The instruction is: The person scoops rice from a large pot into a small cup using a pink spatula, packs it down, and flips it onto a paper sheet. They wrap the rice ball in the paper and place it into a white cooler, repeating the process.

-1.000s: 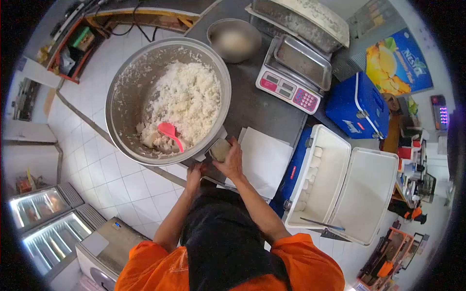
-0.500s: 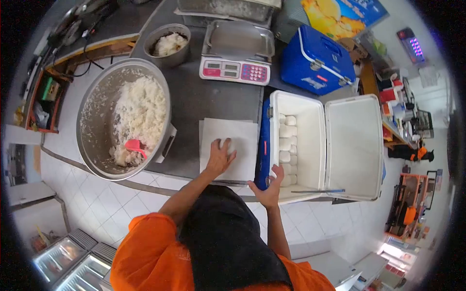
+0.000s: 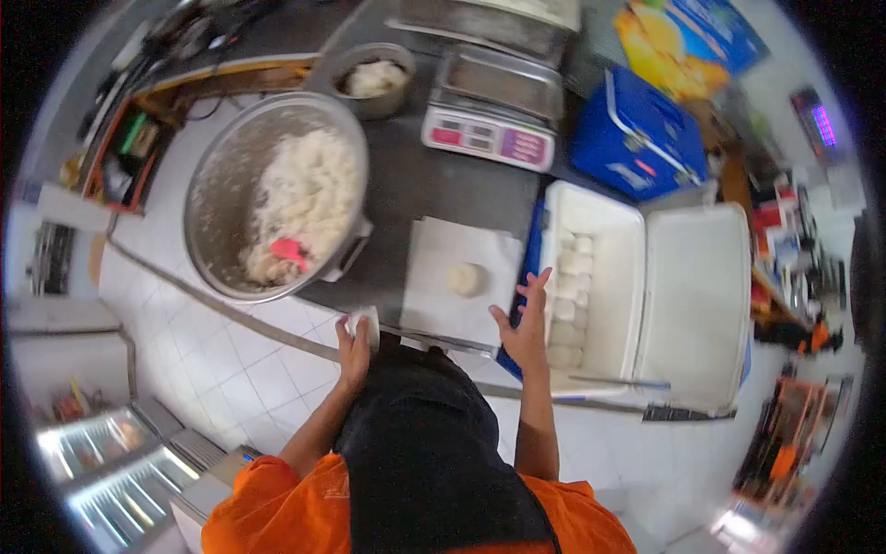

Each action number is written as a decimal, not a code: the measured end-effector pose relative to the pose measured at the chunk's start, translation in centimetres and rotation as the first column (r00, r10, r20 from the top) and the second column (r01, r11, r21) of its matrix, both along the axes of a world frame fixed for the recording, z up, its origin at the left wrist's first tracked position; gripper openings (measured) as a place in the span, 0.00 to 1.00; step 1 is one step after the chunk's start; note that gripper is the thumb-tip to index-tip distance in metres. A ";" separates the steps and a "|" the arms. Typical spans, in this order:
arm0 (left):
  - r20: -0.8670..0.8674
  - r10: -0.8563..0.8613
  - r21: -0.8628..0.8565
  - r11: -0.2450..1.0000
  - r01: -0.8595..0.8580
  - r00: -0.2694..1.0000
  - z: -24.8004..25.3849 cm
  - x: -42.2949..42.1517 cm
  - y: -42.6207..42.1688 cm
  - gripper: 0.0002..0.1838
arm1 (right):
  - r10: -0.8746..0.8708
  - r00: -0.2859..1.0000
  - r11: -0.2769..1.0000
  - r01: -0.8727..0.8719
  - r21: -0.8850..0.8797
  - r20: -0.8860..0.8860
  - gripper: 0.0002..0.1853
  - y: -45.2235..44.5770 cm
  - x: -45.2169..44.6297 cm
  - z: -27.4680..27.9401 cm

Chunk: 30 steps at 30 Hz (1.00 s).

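Observation:
On a stack of white paper sheets [image 3: 434,300] rests a pale, round rice ball [image 3: 467,280]. My left hand [image 3: 353,358] is at the counter's front edge, its fingers closed on a small white object [image 3: 370,325]; blur hides its exact kind. Between the paper and the open cooler box [image 3: 604,323] is my right hand [image 3: 529,331], empty, fingers spread, beside the cooler's near wall. Several white wrapped bundles [image 3: 567,305] sit in rows inside the cooler. A big metal pot [image 3: 208,217] of white rice [image 3: 309,189] holds a pink scoop [image 3: 289,249].
Behind the paper stands a digital scale [image 3: 487,138] with a metal tray [image 3: 498,78] on top. A smaller pot [image 3: 378,102] of rice is by the large one. A closed blue cooler [image 3: 637,138] stands at the back right. The open cooler's lid [image 3: 697,305] extends right.
My left hand has left the paper and moved to the counter's front edge, now with a white object. The rice ball on the paper is uncovered. My right hand stays near the cooler; the view has shifted.

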<state>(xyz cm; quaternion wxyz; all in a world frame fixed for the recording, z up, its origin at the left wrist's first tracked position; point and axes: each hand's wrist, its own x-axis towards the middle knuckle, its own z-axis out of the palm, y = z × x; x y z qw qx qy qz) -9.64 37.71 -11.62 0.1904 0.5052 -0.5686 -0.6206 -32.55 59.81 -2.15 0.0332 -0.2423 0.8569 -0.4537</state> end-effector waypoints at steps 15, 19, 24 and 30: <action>-0.319 0.729 0.725 0.600 -0.340 0.605 4.5 12.8 -19.8 0.29 | 0.735 0.614 0.184 -0.590 0.786 0.288 0.12 -44.2 8.9 1.0; -0.280 0.700 0.563 0.674 -0.478 0.657 4.6 13.6 -25.4 0.32 | 0.491 0.655 0.041 -0.676 0.736 0.574 0.13 -47.6 9.0 2.6; -0.086 0.421 0.103 0.905 -0.412 0.903 7.2 12.3 -29.0 0.42 | 0.325 0.555 0.066 -0.821 0.567 0.766 0.17 -47.7 6.0 1.9; -0.119 0.354 0.131 0.932 -0.339 0.927 7.9 12.3 -30.4 0.39 | 0.700 0.650 0.063 -0.468 0.882 0.295 0.14 -50.4 6.2 3.6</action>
